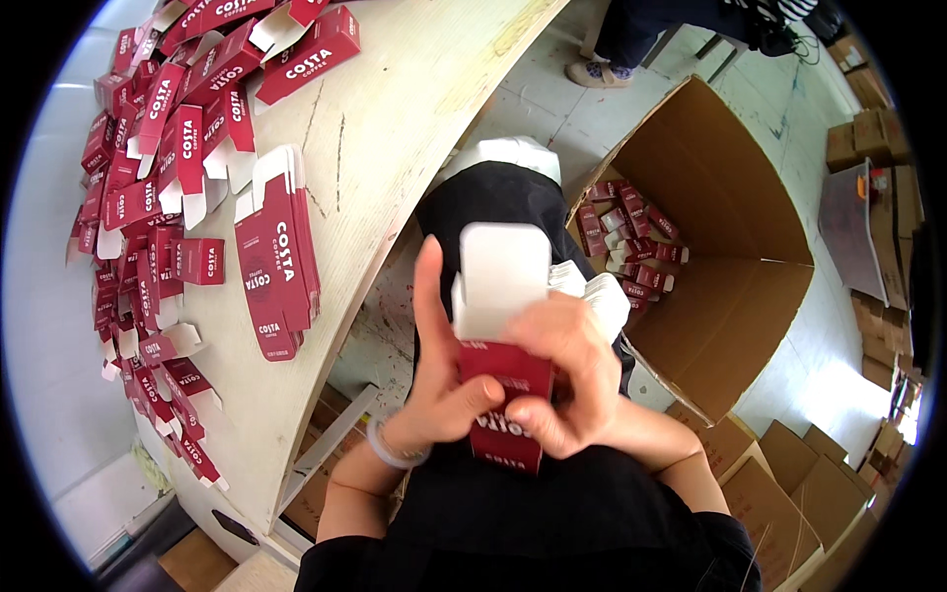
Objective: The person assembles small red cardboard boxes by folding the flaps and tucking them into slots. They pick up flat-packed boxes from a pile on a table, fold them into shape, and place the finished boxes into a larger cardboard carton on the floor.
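Note:
A dark red folding carton (508, 370) is held upright over my lap, with its white top flap (505, 271) standing up. My left hand (439, 380) grips its left side, the thumb pressed on the front and one finger stretched up beside the flap. My right hand (577, 370) closes round the right side, its thumb on the front and its fingers, slightly blurred, bent over the base of the flap. White-ended pieces (602, 296) lie on my lap behind the right hand; what they belong to is partly hidden.
On the wooden table (370, 128) at left lie a stack of flat red cartons (276, 261) and a heap of formed cartons (182, 148). A big open cardboard box (735, 187) at right holds several red cartons (641, 237). Another person's leg and shoe (600, 74) show beyond.

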{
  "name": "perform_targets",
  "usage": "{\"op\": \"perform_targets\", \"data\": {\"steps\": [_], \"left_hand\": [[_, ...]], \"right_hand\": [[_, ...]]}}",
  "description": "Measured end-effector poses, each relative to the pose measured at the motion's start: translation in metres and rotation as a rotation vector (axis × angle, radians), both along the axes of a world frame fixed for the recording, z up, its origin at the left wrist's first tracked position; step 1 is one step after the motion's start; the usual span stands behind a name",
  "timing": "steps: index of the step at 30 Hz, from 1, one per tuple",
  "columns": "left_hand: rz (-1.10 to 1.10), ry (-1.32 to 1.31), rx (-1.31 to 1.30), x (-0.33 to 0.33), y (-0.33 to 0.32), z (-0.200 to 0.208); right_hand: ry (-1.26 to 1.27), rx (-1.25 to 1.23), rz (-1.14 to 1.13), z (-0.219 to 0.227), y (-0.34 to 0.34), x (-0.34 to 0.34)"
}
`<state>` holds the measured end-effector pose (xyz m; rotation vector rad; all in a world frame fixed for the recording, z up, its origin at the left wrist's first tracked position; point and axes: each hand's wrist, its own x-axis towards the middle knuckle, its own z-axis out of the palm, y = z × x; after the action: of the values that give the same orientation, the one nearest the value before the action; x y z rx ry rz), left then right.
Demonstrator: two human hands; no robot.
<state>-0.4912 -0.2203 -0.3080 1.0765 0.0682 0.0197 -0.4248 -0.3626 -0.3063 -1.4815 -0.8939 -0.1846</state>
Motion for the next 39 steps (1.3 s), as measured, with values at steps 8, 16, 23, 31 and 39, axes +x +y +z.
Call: {"op": "perform_targets", "data": {"steps": [8,16,23,31,39], "left_hand": [[-0.066,-0.018,0.46,0.0,0.015,0.006],[0.096,-0.506,1.09,0.044,0.031,0.009],[-0.043,-0.404,1.009,0.043,0.028,0.001],[-0.058,-0.3,0.921,0.04,0.023,-0.002],[0.068,-0.284,0.977,0.046,-0.011,-0.009]], "right_hand": [[-0.048,-0.007,-0.248,-0.021,0.002,0.011],[0.908,0.215,0.365,0.017,-0.015,0.048],[0.253,-0.133,0.093,0.008,-0.025,0.043],[0.198,-0.238,0.156,0.006,-0.036,0.046],[0.003,-0.126,0.054,-0.015,-0.038,0.039]]}}
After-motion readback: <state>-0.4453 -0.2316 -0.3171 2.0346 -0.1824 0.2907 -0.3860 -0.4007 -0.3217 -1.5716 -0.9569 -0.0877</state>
